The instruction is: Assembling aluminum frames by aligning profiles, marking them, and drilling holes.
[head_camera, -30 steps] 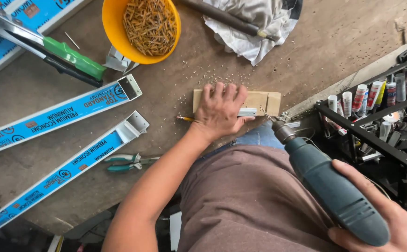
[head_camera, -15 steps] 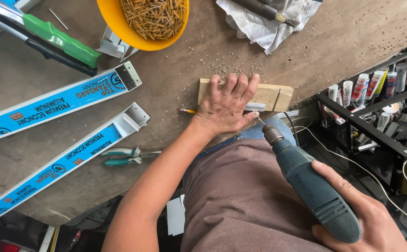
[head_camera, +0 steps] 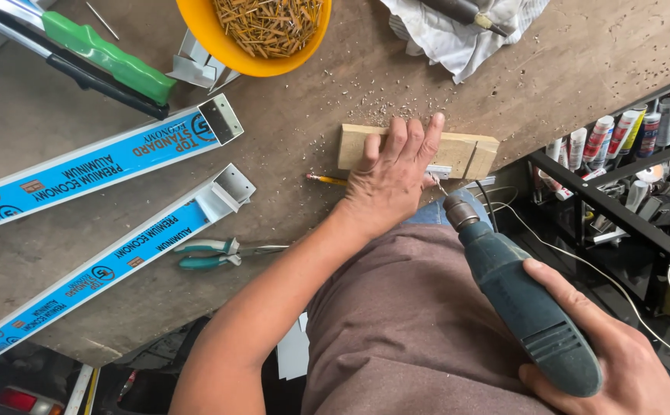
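Observation:
My left hand [head_camera: 391, 175] lies flat on a small wooden block [head_camera: 466, 152] at the near edge of the brown workbench [head_camera: 289, 154], pinning a small grey metal piece [head_camera: 438, 171] against it. My right hand [head_camera: 611, 361] grips a teal electric drill [head_camera: 523, 300] by its body. The drill's chuck [head_camera: 460, 209] points up toward the block and metal piece, just short of them. A yellow pencil [head_camera: 326, 179] lies beside my left wrist.
Two aluminium profiles in blue film [head_camera: 97, 165] [head_camera: 112, 257] lie at the left, with teal pliers [head_camera: 208, 252] below them. An orange bowl of small fasteners [head_camera: 262, 27], a green-handled tool [head_camera: 104, 54] and a crumpled cloth [head_camera: 458, 31] sit at the back. A black rack of tubes [head_camera: 627, 138] stands at right.
The drill has come back toward my body, away from the block, and its tip sits lower. My left hand stays pressed on the block. The view has shifted slightly.

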